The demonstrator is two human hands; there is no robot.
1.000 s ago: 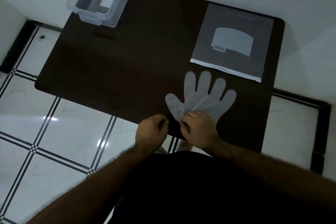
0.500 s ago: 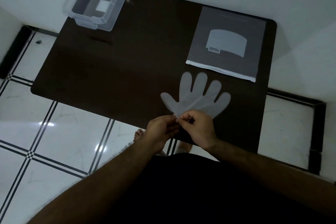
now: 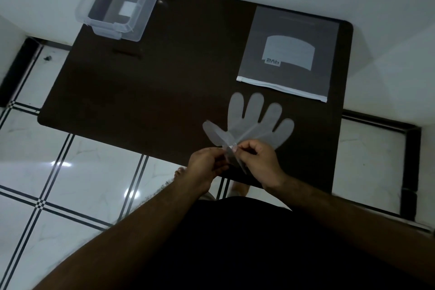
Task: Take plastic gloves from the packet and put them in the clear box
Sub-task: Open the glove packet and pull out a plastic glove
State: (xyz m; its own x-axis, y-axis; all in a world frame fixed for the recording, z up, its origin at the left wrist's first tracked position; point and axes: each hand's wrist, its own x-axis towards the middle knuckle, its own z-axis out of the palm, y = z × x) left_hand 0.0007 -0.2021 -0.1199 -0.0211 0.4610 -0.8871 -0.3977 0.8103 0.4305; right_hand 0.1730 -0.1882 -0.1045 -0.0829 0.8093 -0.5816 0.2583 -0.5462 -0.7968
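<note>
A translucent plastic glove (image 3: 253, 122) lies fingers-away on the dark table (image 3: 164, 82), near its front edge. My left hand (image 3: 204, 168) and my right hand (image 3: 259, 162) both pinch the glove's cuff end, which is lifted off the table between them. The grey glove packet (image 3: 289, 54) lies flat at the back right, its white strip edge towards me. The clear box (image 3: 120, 7) stands at the table's back left corner, with a white label showing on its bottom.
The table stands against a white wall at the back and right. White floor tiles with dark lines lie to the left and under the front edge. My bare foot (image 3: 180, 173) shows below the table's front edge.
My left hand has come in from the left to meet the right at the cuff. Together they have lifted the cuff end off the table; the glove's thumb has shifted up.
</note>
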